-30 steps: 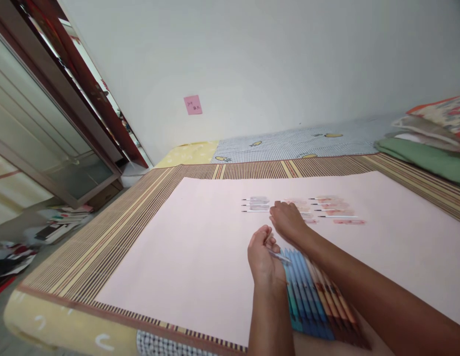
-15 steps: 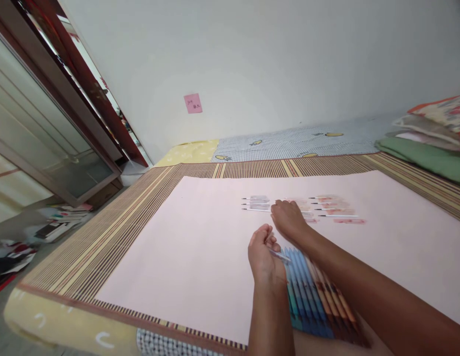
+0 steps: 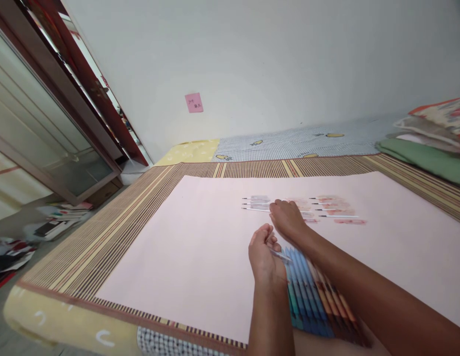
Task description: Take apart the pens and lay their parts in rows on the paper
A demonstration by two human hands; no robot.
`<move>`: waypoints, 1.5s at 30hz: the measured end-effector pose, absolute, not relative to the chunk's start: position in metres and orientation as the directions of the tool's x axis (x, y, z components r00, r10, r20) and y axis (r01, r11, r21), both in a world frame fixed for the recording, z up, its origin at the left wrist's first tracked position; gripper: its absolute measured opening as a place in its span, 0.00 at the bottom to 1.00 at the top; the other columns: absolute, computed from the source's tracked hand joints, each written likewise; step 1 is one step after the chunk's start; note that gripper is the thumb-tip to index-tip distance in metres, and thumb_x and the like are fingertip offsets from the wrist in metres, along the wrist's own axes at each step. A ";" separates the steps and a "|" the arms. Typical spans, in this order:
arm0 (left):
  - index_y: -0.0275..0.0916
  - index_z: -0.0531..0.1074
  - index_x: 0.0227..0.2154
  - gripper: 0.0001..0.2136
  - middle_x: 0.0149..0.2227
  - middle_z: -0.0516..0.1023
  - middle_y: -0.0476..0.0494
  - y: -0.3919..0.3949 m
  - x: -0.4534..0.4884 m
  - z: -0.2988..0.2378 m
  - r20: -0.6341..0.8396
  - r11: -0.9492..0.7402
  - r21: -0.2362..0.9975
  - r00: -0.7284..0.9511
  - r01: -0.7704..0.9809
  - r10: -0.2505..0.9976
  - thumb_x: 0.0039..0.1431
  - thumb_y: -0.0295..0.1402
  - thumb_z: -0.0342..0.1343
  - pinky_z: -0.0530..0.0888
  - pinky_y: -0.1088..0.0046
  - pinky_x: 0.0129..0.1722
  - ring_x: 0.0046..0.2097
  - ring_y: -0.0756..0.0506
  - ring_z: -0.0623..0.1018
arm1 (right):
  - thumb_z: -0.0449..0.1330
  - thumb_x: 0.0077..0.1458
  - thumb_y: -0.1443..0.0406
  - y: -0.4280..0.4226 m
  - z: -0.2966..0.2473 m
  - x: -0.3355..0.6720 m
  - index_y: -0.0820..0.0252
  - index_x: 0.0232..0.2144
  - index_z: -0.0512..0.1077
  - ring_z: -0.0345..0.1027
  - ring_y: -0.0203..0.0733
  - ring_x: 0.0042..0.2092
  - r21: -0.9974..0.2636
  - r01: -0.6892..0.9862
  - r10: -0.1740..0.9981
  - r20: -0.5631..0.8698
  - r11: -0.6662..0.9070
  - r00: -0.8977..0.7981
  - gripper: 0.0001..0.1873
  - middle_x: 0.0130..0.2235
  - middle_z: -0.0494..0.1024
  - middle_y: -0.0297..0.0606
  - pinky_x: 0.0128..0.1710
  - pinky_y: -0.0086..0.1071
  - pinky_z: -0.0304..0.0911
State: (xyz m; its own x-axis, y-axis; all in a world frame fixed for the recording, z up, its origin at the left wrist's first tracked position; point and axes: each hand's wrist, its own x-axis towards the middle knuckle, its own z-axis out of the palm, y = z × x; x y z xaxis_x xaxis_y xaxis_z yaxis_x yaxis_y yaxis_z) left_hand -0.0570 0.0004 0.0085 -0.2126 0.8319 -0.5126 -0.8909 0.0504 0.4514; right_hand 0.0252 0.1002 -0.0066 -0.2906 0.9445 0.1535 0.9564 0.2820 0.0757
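- the left hand (image 3: 266, 257), palm up, curls around a thin clear-and-whitish tube (image 3: 279, 255).
- the right hand (image 3: 288, 215) has bent fingers at the end of a slim white stick with a dark tip (image 3: 255, 209); i cannot tell whether they pinch it.
- that stick lies on a large pale pink sheet (image 3: 178, 247).
- slender blue, green and orange pens (image 3: 307, 287) lie side by side between the forearms.

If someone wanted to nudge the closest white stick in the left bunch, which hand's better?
Probably the right hand: it's right by the end of that white stick. The left hand is farther from it and seems to hold a thin pale thing.
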 end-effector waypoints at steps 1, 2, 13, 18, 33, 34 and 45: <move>0.31 0.75 0.28 0.04 0.33 0.75 0.39 0.000 -0.057 0.009 -0.515 0.052 0.450 -0.212 -0.891 0.831 0.56 0.20 0.57 0.59 0.84 0.18 0.23 0.56 0.67 | 0.50 0.66 0.70 0.100 -0.006 0.024 0.65 0.41 0.76 0.72 0.49 0.49 0.064 0.953 0.940 0.160 0.296 -0.302 0.13 0.46 0.79 0.52 0.47 0.39 0.54; 0.31 0.75 0.28 0.05 0.32 0.75 0.40 0.001 -0.058 0.009 -0.519 0.054 0.448 -0.210 -0.892 0.829 0.56 0.20 0.56 0.58 0.84 0.18 0.23 0.56 0.67 | 0.50 0.66 0.70 0.101 -0.007 0.024 0.65 0.41 0.75 0.72 0.49 0.48 0.051 0.946 0.932 0.162 0.319 -0.323 0.13 0.46 0.79 0.51 0.46 0.38 0.54; 0.32 0.74 0.25 0.06 0.29 0.75 0.41 0.001 -0.061 0.014 -0.522 0.038 0.430 -0.215 -0.902 0.825 0.54 0.19 0.56 0.58 0.85 0.16 0.22 0.55 0.66 | 0.54 0.65 0.69 0.106 -0.019 0.016 0.62 0.36 0.77 0.70 0.48 0.47 0.023 0.884 0.876 0.127 0.466 -0.465 0.11 0.43 0.78 0.47 0.42 0.36 0.54; 0.32 0.74 0.27 0.04 0.30 0.76 0.40 0.000 -0.061 0.014 -0.524 0.044 0.435 -0.213 -0.899 0.825 0.54 0.19 0.58 0.58 0.85 0.17 0.22 0.56 0.66 | 0.53 0.65 0.69 0.109 -0.022 0.014 0.62 0.38 0.77 0.69 0.49 0.48 0.025 0.879 0.870 0.136 0.475 -0.474 0.11 0.45 0.77 0.48 0.44 0.37 0.55; 0.33 0.74 0.27 0.03 0.31 0.75 0.41 0.001 -0.063 0.016 -0.534 0.050 0.433 -0.211 -0.900 0.819 0.54 0.21 0.58 0.57 0.83 0.18 0.23 0.55 0.66 | 0.51 0.65 0.70 0.109 -0.015 0.009 0.64 0.38 0.77 0.70 0.49 0.48 0.017 0.891 0.884 0.110 0.454 -0.453 0.13 0.45 0.78 0.50 0.45 0.37 0.56; 0.33 0.74 0.27 0.03 0.31 0.75 0.41 0.001 -0.064 0.016 -0.536 0.048 0.429 -0.211 -0.902 0.817 0.55 0.21 0.59 0.57 0.83 0.18 0.23 0.55 0.66 | 0.52 0.65 0.71 0.108 -0.013 0.010 0.64 0.38 0.77 0.71 0.48 0.47 -0.018 0.893 0.888 0.119 0.450 -0.445 0.13 0.44 0.78 0.50 0.45 0.37 0.57; 0.34 0.77 0.36 0.28 0.49 0.76 0.33 -0.003 -0.081 0.029 -0.447 -0.076 0.439 -0.291 -0.895 0.846 0.67 0.56 0.47 0.69 0.76 0.29 0.36 0.48 0.73 | 0.62 0.55 0.59 0.021 0.039 0.042 0.55 0.31 0.76 0.70 0.39 0.32 -0.775 0.508 0.902 0.181 0.377 -0.392 0.07 0.32 0.80 0.33 0.32 0.31 0.62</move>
